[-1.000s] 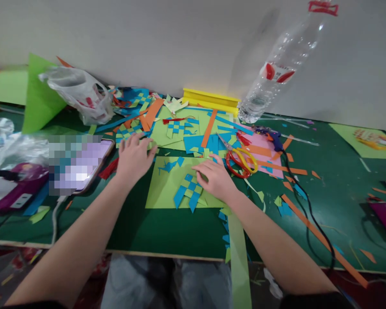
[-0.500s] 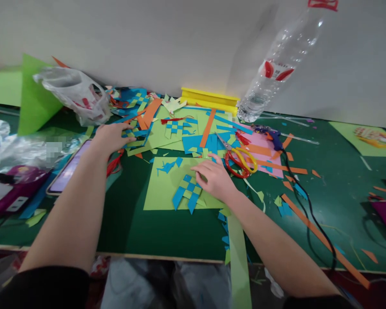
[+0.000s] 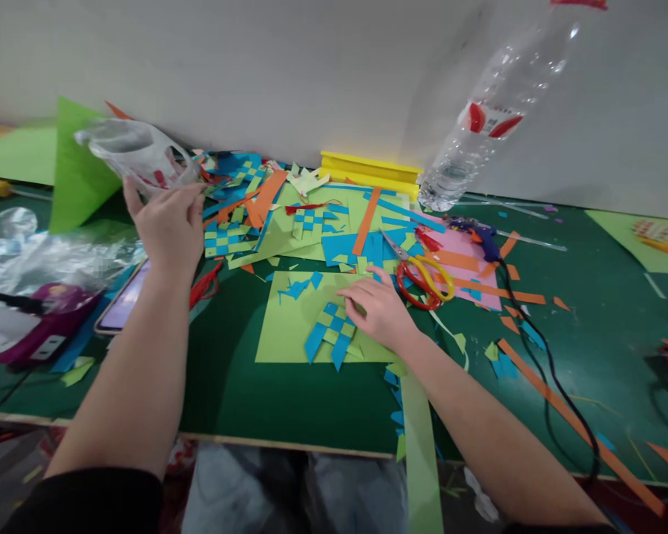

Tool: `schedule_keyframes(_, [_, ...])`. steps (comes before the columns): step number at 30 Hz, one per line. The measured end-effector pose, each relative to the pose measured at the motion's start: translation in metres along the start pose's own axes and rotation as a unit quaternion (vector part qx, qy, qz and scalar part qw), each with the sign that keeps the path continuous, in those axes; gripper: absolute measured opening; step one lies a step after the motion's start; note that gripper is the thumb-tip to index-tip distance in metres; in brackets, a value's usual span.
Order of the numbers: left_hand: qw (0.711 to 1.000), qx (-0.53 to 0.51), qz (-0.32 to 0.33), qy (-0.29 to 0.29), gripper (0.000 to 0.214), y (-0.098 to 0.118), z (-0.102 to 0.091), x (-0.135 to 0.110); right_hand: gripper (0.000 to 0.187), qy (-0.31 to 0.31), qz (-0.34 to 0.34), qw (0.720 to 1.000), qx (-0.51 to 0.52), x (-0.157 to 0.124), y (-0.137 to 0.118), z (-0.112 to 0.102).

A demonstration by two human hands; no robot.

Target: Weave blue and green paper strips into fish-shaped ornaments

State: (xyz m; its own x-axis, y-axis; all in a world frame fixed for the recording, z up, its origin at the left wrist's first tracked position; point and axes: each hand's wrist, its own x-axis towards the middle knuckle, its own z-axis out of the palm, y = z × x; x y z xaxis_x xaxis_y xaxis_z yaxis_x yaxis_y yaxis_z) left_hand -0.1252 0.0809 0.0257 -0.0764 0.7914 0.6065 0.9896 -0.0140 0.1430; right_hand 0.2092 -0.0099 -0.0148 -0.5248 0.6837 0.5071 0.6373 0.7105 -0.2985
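My left hand (image 3: 170, 230) is at the front of a crumpled white plastic bag (image 3: 145, 141), fingers apart. I cannot make out anything in it, nor whether it touches the bag. A blue and green woven paper piece (image 3: 220, 241) lies just right of that wrist. My right hand (image 3: 381, 311) rests on a light green paper sheet (image 3: 281, 337), fingers loosely bent with a gap between thumb and forefinger. Left of it on the sheet lies a blue and green woven paper fish (image 3: 334, 326). A small blue paper cutout (image 3: 298, 288) lies near the sheet's upper left.
Red and yellow-handled scissors (image 3: 423, 282) lie right of my right hand, near a glue gun (image 3: 484, 241) with a black cord. A clear bottle (image 3: 479, 119) leans on the wall. Paper scraps spread across the back. A phone (image 3: 122, 297) lies beneath my left forearm.
My left hand has moved left and up, from over the woven paper scraps to the plastic bag. My right hand has stayed by the woven fish. The view has shifted slightly.
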Motion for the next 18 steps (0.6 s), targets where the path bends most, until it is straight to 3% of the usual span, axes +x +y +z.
schedule_keyframes(1, [1.0,-0.003,0.015,-0.021,0.043,0.003,0.001,-0.001,0.022,-0.003,0.002,1.0,0.002,0.0,0.0,0.0])
schedule_keyframes(5, [0.978,-0.018,0.047,-0.204,0.039,0.014,0.0,-0.007,0.022,-0.005,0.005,1.0,0.004,-0.001,0.0,0.002])
schedule_keyframes(10, [0.985,0.014,-0.008,-0.173,0.045,0.023,-0.009,-0.014,0.021,-0.009,0.0,1.0,0.008,-0.001,-0.002,-0.001])
schedule_keyframes(16, [0.965,0.04,0.008,-0.258,0.06,0.042,-0.004,-0.035,0.025,-0.014,-0.018,0.999,-0.036,0.0,-0.006,-0.005])
schedule_keyframes(18, [0.964,0.048,0.016,-0.261,0.059,0.051,-0.005,-0.041,0.028,-0.007,-0.01,0.999,-0.05,0.0,-0.006,-0.004])
